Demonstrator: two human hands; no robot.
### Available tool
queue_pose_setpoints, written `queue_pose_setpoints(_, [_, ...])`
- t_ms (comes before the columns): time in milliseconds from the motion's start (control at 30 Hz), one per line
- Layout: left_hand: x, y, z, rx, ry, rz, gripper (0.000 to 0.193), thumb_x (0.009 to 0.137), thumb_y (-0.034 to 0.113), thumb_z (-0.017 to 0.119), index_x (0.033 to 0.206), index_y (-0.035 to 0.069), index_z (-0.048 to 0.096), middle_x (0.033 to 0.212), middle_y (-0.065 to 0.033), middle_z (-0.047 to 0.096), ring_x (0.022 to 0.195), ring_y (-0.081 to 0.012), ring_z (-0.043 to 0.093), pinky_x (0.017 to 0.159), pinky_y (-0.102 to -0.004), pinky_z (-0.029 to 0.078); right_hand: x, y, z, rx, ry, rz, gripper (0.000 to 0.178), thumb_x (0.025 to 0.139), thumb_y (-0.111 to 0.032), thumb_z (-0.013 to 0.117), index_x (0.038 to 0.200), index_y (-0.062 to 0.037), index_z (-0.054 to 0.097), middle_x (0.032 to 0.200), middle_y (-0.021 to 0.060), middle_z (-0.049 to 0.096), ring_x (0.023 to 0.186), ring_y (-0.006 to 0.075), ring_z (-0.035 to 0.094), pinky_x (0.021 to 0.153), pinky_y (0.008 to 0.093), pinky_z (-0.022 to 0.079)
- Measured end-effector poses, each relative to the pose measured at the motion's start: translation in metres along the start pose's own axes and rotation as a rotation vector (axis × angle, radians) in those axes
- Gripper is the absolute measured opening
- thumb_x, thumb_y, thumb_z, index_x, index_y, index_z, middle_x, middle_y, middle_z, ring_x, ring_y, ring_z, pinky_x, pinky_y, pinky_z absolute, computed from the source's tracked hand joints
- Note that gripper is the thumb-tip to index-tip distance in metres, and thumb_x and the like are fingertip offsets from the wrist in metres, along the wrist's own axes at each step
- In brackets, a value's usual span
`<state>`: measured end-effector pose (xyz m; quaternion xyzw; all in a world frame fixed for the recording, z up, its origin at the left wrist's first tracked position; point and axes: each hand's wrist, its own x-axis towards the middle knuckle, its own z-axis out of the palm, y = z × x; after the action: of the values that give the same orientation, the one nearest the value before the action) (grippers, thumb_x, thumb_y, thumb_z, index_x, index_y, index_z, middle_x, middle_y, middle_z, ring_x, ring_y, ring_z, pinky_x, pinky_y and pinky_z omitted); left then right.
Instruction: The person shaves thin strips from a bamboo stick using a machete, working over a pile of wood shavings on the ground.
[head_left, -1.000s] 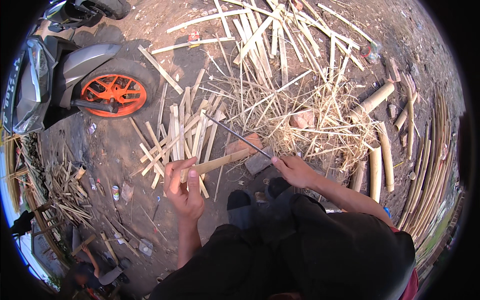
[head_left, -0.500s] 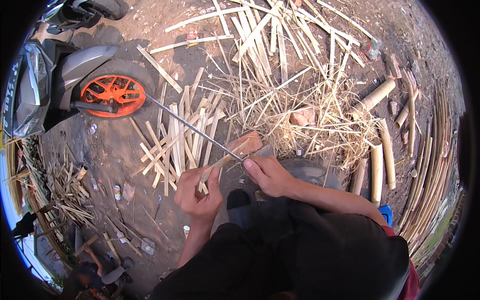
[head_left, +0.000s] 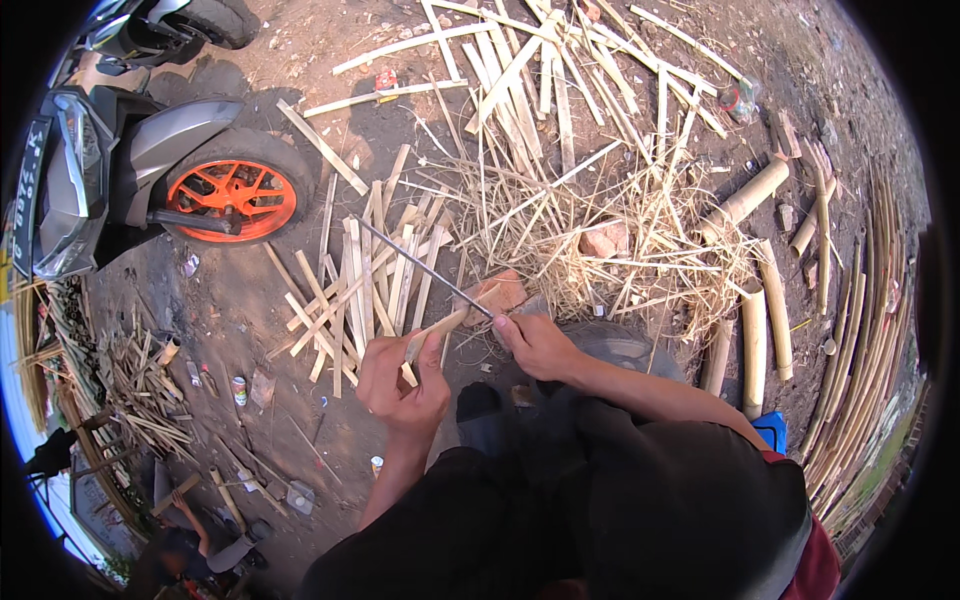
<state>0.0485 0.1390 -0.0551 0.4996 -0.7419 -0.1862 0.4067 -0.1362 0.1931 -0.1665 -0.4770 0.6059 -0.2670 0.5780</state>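
My left hand (head_left: pixel 405 388) pinches a short bamboo strip (head_left: pixel 437 334) between thumb and fingers, and the strip slants up to the right. Closed round the near end of a long, thin, dark metal rod (head_left: pixel 415 262) is my right hand (head_left: pixel 540 345); whether it is a rod or a blade seen edge-on I cannot tell. The rod points away to the upper left and crosses the strip's far end close to my right fingers. Below them on the ground lies a reddish brick (head_left: pixel 508 288), partly covered by the strip.
Split bamboo strips (head_left: pixel 350 290) lie piled ahead to the left. Curly shavings (head_left: pixel 560 250) surround a stone (head_left: pixel 605 240). Bamboo lengths (head_left: pixel 753 350) and long poles (head_left: pixel 860 350) lie at right. A motorcycle wheel (head_left: pixel 232 200) stands upper left; another person (head_left: pixel 195 545) is lower left.
The rod's far end has drawn back from beside the motorcycle wheel and now looks shorter. My hands have shifted only slightly, still holding the rod and the strip.
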Motion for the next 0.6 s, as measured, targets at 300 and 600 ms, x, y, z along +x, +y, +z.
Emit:
queue_pose_setpoints(300, [-0.01,-0.014,0.002,0.012,0.11,-0.045,0.017,0.086,0.0,0.078,0.095,-0.002,0.065,0.078,-0.0099,0.062,0.061,-0.0174,0.053,0.047,-0.0296,0.035,0.023,-0.038,-0.001,-0.044,-0.041,-0.173,0.065,0.11,-0.047,0.033,0.085,0.0042,0.064,0.075,0.0252,0.061,0.076,0.0427,0.061,0.075,0.0516,0.047])
queue_pose_setpoints(600, [-0.018,-0.023,-0.01,-0.109,0.057,-0.09,0.017,0.094,0.0,0.067,0.109,-0.004,0.06,0.09,-0.0105,0.06,0.079,-0.0143,0.057,0.065,-0.0276,0.044,0.012,0.047,-0.02,-0.337,-0.161,0.268,0.077,0.107,-0.056,0.036,0.081,0.0095,0.067,0.075,0.0305,0.065,0.078,0.0478,0.065,0.08,0.0534,0.051])
